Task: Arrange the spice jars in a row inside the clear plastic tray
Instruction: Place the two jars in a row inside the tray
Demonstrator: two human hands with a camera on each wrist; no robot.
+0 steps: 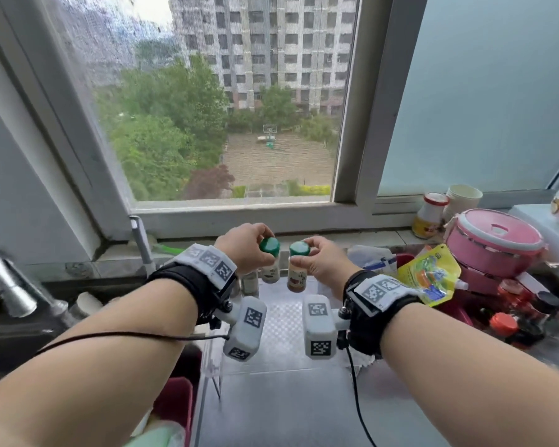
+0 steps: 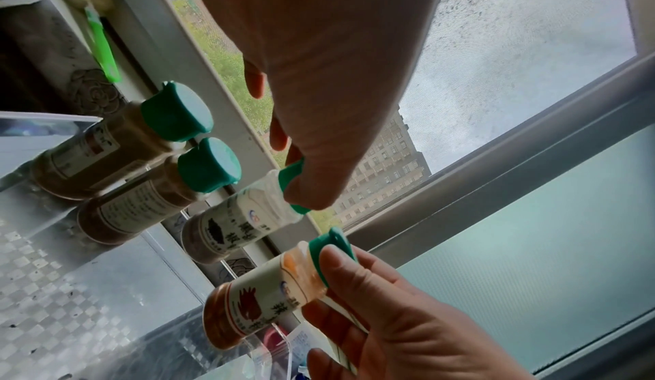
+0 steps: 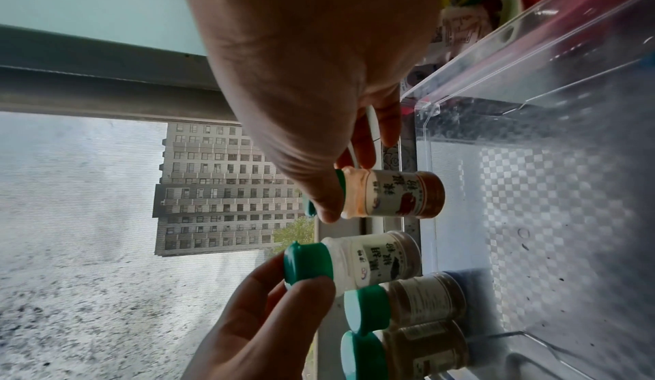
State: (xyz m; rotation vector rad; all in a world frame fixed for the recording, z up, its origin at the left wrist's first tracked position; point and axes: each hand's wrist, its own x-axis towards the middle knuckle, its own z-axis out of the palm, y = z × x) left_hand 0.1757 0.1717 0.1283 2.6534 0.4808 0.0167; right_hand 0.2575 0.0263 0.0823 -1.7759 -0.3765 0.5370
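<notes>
Under a window, a clear plastic tray (image 1: pixel 281 321) stands on the table. The left hand (image 1: pixel 244 248) pinches the cap of the pepper jar (image 1: pixel 270 264); the right hand (image 1: pixel 320 262) pinches the chili jar (image 1: pixel 298 269). Both jars hang upright, side by side, at the tray's far wall. Only the wrist views show two more jars (image 2: pixel 117 173) already standing in line to the left, so the pepper jar probably goes down first.
</notes>
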